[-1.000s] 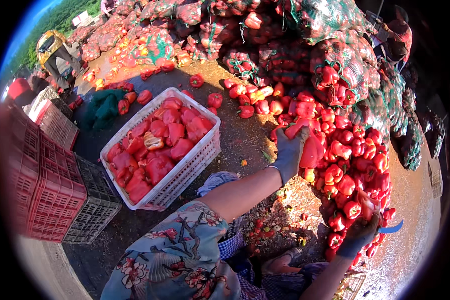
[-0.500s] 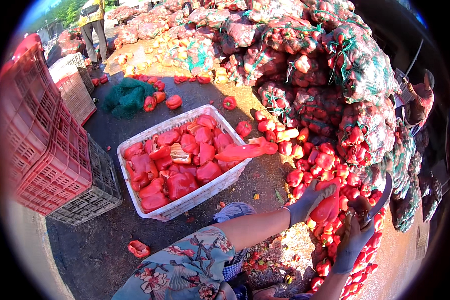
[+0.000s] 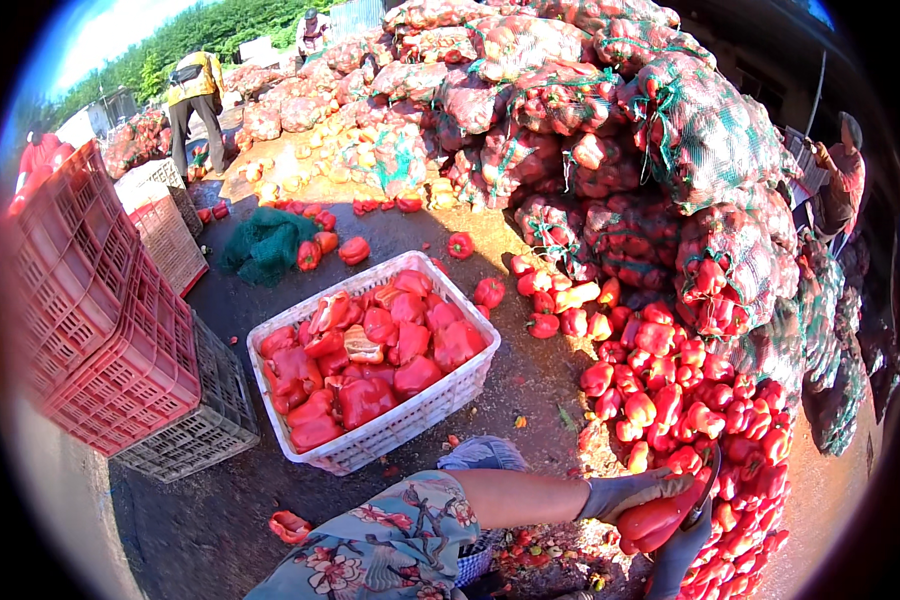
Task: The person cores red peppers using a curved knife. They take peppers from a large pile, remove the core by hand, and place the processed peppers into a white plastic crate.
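Observation:
My left hand [image 3: 632,494], in a grey glove, grips a red bell pepper [image 3: 654,522] over the lower right pile. Just right of it, my gloved right hand [image 3: 684,556] is closed on a knife [image 3: 708,492], whose curved blade rests against the pepper's right side. The knife's handle is hidden in the fingers. Loose whole red peppers [image 3: 735,440] lie heaped beyond and beside both hands. To the left stands a white plastic crate [image 3: 410,418] full of opened red pepper pieces [image 3: 368,402].
Stacked red crates [image 3: 120,350] rise on the left atop a black crate [image 3: 195,425]. Filled mesh sacks [image 3: 710,150] form a tall heap behind the pile. Green netting [image 3: 267,246] lies beyond the white crate. People [image 3: 195,105] stand far left, far back and at right [image 3: 838,185].
A red pepper piece in midair at the white crate's right edge is no longer there. Both hands have moved lower and closer together, bringing the knife against the held pepper. The view has shifted.

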Demonstrator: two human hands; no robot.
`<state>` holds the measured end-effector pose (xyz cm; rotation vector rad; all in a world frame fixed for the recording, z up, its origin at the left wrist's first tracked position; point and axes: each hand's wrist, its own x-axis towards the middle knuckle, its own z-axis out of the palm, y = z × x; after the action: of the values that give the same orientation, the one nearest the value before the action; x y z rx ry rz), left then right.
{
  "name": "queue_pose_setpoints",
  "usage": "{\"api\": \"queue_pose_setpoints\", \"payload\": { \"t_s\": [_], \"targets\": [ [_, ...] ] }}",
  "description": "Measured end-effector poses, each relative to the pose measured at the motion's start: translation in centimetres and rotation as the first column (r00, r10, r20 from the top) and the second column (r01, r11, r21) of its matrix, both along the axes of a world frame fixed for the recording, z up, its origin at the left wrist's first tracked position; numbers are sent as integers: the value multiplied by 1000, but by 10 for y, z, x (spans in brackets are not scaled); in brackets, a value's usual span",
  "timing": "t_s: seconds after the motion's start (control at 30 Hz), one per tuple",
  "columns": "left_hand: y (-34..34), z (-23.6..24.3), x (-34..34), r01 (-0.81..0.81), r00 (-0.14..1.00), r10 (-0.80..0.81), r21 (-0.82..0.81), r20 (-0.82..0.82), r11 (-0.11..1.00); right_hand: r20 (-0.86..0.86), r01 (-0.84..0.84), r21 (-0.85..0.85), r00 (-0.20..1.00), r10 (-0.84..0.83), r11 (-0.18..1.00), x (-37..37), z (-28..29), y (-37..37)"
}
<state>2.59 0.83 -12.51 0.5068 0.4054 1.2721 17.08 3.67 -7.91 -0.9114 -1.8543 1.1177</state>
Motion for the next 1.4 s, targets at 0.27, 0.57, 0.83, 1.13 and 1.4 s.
{"api": "queue_pose_setpoints", "payload": {
  "t_s": [0.27, 0.57, 0.83, 1.13, 1.4],
  "targets": [
    [10, -21, 41, 31, 996, -33, -27, -77, 999, -70, 32, -244, 996, -51, 969, 24, -6, 9],
    [7, 9, 42, 131, 948, -111, 45, -299, 990, -110, 72, -175, 990, -92, 982, 53, -3, 23],
    [8, 22, 30, 1, 967, -56, -216, -248, 976, 101, 348, 27, 932, -349, 937, 37, -18, 26],
    [11, 26, 38, 114, 954, -158, -182, -255, 977, 167, 341, 323, 898, -408, 883, 58, -15, 22],
    [2, 32, 43, 353, 926, -368, -159, -83, 922, -55, 439, -98, 894, -445, 893, 100, 3, 11]
  ]
}}
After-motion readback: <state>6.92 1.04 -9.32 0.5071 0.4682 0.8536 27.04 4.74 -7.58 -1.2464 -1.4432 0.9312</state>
